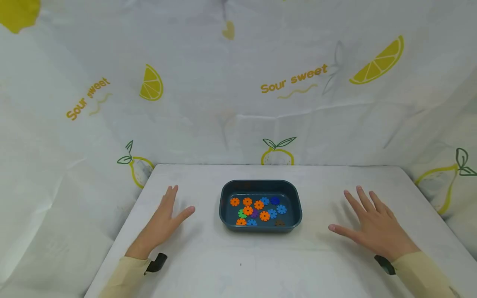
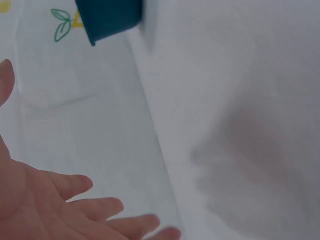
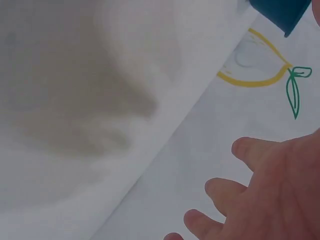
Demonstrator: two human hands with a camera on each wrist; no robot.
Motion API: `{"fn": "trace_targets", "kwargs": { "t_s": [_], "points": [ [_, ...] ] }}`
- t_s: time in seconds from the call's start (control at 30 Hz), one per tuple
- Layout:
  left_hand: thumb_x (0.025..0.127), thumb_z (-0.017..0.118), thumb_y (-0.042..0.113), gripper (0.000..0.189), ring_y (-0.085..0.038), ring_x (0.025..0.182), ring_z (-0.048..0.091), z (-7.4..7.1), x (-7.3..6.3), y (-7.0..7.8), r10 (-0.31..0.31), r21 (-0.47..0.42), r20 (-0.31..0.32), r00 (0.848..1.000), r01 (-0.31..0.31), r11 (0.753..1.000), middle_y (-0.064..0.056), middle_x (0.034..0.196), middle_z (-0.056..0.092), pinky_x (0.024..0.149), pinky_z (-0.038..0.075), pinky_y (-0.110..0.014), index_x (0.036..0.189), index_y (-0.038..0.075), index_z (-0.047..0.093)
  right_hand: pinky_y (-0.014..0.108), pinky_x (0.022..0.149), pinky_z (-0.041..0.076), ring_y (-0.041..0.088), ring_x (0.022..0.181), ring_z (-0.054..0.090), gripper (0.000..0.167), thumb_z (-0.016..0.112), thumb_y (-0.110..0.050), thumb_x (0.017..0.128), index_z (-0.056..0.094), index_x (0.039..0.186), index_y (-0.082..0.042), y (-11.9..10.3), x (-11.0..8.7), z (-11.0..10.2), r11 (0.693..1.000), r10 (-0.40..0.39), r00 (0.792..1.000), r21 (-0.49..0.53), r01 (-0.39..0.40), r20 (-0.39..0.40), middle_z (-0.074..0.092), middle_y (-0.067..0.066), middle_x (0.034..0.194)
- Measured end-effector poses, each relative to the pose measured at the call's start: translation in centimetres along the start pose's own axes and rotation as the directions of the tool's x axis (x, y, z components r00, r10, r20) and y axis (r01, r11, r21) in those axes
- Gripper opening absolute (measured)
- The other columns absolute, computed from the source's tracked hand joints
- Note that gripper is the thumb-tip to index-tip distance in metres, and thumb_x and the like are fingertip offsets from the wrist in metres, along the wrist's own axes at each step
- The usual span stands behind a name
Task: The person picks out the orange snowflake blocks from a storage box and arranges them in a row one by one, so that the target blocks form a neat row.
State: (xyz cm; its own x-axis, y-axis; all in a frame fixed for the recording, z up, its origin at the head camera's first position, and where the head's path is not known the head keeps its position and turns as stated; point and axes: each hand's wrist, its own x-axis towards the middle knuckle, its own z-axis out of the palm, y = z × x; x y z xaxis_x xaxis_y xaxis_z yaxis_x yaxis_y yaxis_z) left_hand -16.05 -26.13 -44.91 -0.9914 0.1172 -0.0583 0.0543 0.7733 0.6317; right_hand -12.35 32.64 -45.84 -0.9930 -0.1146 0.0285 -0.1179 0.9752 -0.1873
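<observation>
A dark teal tray [image 1: 261, 229] stands on the white table, midway between the hands. Scattered over its floor are several notched plastic discs, among them an orange disc [image 1: 264, 216], a blue disc [image 1: 281, 209], a green disc [image 1: 242, 214] and a brown disc [image 1: 279, 223]. Left of the tray, my left hand [image 1: 162, 225] is held with its thumb spread from the fingers, touching nothing. My right hand [image 1: 376, 229] is on the other side, fingers spread and holding nothing. Each wrist view shows a corner of the tray [image 2: 111, 20] beyond the bare palm.
The white tabletop [image 1: 238, 265] runs back to a hanging white cloth [image 1: 208, 124] printed with lemons and lettering. That cloth also covers both sides. Dark bands [image 1: 157, 263] sit at the wrists, by the sleeve cuffs.
</observation>
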Motion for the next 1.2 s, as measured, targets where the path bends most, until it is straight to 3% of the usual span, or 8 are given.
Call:
{"fn": "trace_targets", "kwargs": {
  "t_s": [0.07,0.13,0.23,0.33,0.57,0.8,0.93,1.2],
  "points": [
    [0.102,0.061,0.07,0.103,-0.043,0.167,0.021,0.4,0.6,0.5,-0.006,-0.148,0.03,1.0,0.01,0.989,-0.009,0.184,0.006,0.129,0.024,-0.07,0.176,0.022,0.008,0.083,0.118,0.019,0.065,0.158,0.01,0.122,0.067,-0.082,0.089,0.019,0.174,-0.009,-0.6,0.7,-0.5,0.999,-0.018,1.0,0.042,0.017,0.021,0.008,0.032,0.178],
    [0.102,0.064,0.066,0.096,-0.038,0.16,0.041,0.9,1.4,0.8,-0.004,-0.289,0.044,0.999,0.016,0.957,-0.006,0.182,0.019,0.127,0.036,-0.062,0.175,0.025,0.017,0.085,0.116,0.02,0.064,0.158,0.012,0.122,0.069,-0.08,0.088,0.019,0.174,-0.01,-1.5,1.4,-1.1,0.996,-0.039,0.999,0.083,0.036,0.036,0.009,0.031,0.178],
    [0.102,0.069,0.058,0.084,-0.032,0.147,0.058,1.9,2.6,1.5,-0.005,-0.474,0.067,0.998,0.036,0.88,-0.006,0.176,0.035,0.121,0.047,-0.053,0.171,0.029,0.03,0.086,0.115,0.023,0.062,0.158,0.017,0.121,0.072,-0.078,0.088,0.018,0.174,-0.013,-2.9,2.4,-2.1,0.989,-0.076,0.996,0.134,0.069,0.048,0.011,0.027,0.18],
    [0.103,0.072,0.05,0.075,-0.029,0.141,0.063,3.0,4.0,2.0,0.007,-0.603,0.084,0.996,0.045,0.797,-0.01,0.17,0.045,0.116,0.053,-0.044,0.166,0.028,0.039,0.085,0.114,0.027,0.057,0.158,0.021,0.12,0.074,-0.077,0.087,0.019,0.175,-0.017,-4.3,3.4,-3.0,0.976,-0.127,0.991,0.184,0.116,0.049,0.015,0.023,0.18],
    [0.104,0.072,0.048,0.074,-0.029,0.137,0.066,5.8,6.5,3.1,0.014,-0.716,0.131,0.991,0.085,0.693,-0.011,0.164,0.054,0.118,0.052,-0.047,0.166,0.02,0.043,0.077,0.119,0.034,0.045,0.161,0.03,0.11,0.077,-0.073,0.088,0.027,0.173,-0.024,-6.3,5.5,-3.9,0.924,-0.258,0.965,0.303,0.233,0.045,0.023,0.009,0.181],
    [0.107,0.067,0.041,0.065,-0.026,0.137,0.066,7.8,8.3,3.0,0.002,-0.813,0.166,0.986,0.136,0.566,-0.009,0.158,0.06,0.118,0.05,-0.044,0.164,0.015,0.047,0.067,0.105,0.055,0.046,0.139,0.061,0.091,0.084,-0.057,0.091,0.043,0.166,-0.025,-8.2,8.0,-4.0,0.843,-0.359,0.931,0.453,0.291,0.069,0.05,0.011,0.166],
    [0.107,0.069,0.035,0.063,-0.024,0.136,0.064,8.3,8.6,2.8,0.008,-0.831,0.178,0.984,0.146,0.537,-0.009,0.157,0.06,0.113,0.051,-0.036,0.163,0.013,0.049,0.06,0.105,0.057,0.036,0.134,0.065,0.078,0.085,-0.049,0.092,0.054,0.159,-0.022,-9.3,9.6,-3.9,0.804,-0.418,0.9,0.513,0.301,0.126,0.059,0.008,0.158],
    [0.103,0.075,0.027,0.058,-0.02,0.131,0.065,8.7,8.8,2.6,0.007,-0.831,0.181,0.983,0.149,0.535,-0.011,0.152,0.063,0.117,0.05,-0.039,0.158,0.017,0.057,0.04,0.106,0.059,0.03,0.127,0.07,0.061,0.084,-0.026,0.096,0.063,0.152,-0.014,-11.7,12.5,-3.9,0.763,-0.506,0.821,0.58,0.285,0.263,0.07,0.008,0.145]
  ]
}}
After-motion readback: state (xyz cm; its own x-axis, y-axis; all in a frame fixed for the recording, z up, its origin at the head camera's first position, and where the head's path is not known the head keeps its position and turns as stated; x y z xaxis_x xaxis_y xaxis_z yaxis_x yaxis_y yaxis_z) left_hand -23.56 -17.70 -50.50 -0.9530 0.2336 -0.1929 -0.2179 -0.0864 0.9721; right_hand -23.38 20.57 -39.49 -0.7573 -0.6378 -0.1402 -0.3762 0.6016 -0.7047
